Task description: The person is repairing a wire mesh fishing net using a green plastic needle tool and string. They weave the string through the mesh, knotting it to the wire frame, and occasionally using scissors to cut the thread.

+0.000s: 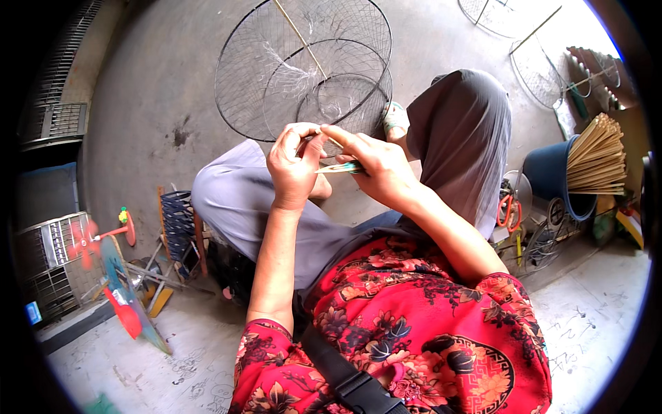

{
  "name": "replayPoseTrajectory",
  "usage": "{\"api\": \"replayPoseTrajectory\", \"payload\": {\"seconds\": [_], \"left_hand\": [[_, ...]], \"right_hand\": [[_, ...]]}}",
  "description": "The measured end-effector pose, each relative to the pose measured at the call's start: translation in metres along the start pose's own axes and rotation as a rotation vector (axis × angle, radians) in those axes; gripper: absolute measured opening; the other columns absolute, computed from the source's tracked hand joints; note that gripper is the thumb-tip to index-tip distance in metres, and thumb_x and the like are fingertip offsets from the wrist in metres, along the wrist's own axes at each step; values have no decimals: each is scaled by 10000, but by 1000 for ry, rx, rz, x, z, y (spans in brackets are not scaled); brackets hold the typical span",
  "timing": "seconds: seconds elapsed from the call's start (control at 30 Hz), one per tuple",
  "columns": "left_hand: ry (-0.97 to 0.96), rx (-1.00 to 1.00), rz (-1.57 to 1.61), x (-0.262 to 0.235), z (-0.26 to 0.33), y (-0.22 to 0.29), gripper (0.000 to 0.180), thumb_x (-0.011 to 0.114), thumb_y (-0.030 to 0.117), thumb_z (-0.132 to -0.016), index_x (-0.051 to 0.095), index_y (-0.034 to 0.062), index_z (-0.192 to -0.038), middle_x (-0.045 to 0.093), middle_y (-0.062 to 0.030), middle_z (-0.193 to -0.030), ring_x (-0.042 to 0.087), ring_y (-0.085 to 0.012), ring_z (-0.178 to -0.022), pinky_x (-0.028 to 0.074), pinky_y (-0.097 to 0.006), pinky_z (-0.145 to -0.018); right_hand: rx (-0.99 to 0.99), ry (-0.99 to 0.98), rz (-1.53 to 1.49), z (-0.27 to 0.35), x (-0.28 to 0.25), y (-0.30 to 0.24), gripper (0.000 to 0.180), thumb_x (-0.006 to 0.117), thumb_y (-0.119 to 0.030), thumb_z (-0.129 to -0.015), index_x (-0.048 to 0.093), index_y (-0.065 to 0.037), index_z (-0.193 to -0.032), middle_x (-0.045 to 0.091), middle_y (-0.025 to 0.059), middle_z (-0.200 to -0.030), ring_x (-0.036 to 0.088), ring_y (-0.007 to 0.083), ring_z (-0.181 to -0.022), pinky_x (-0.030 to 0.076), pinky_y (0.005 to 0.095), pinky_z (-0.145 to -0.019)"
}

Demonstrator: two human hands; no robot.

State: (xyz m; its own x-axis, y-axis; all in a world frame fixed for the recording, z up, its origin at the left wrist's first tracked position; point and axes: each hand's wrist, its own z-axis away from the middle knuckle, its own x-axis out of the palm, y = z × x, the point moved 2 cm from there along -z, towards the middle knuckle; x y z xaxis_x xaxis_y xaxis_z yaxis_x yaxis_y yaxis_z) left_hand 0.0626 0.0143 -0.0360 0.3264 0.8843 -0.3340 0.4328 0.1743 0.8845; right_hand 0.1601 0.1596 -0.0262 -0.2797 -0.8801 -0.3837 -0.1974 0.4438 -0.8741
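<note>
so both hands are up over the lap, right between the knees; the left hand (293,155) has thumb and fingers curled round into a pinch, pretty much fingertip to fingertip with the right hand (383,165); what they've got between them looks like a thin pale strip (335,143), though the fingers cover most of it, so can't tell how long it is; the right one is also gripping a slim pointed tool (339,168), teal and dark at the handle end, tip aimed at the left palm; too small to say what kind exactly; just past the hands there's a round mesh trap (358,55) with black hoops, sitting on the concrete floor (158,103) towards its far edge, a thin stick (301,38) slanting across it and some white thread (286,74) tangled in the netting; over by the floor's right edge is a blue bucket (545,165), tipped over a bit, stuffed with bamboo sticks (596,159); red-handled scissors (509,210) hang out just beside it, near the right knee
</note>
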Motion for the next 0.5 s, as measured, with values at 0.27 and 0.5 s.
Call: {"api": "replayPoseTrajectory", "payload": {"seconds": [0.27, 0.5], "left_hand": [[-72, -127, 22, -13, -10, -5, 102, 706, -43, -898, 651, -24, -982, 692, -41, -808, 672, -90, -676, 533, -219, -613], [-91, -64, -13, -9, -17, -12, 142, 706, 57, -936, 644, -23, -1035, 712, -48, -842, 663, -85, -644, 482, -193, -555]], "right_hand": [[558, 146, -949, 56, -100, -5, 424, 733, -124, -915, 595, -40, -1307, 591, -42, -818, 443, 1, -627, 315, 170, -517], [728, -119, -560, 105, -147, 7, 263, 663, -122, -959, 634, 3, -1188, 613, 28, -816, 505, 81, -628, 402, 226, -566]]}}
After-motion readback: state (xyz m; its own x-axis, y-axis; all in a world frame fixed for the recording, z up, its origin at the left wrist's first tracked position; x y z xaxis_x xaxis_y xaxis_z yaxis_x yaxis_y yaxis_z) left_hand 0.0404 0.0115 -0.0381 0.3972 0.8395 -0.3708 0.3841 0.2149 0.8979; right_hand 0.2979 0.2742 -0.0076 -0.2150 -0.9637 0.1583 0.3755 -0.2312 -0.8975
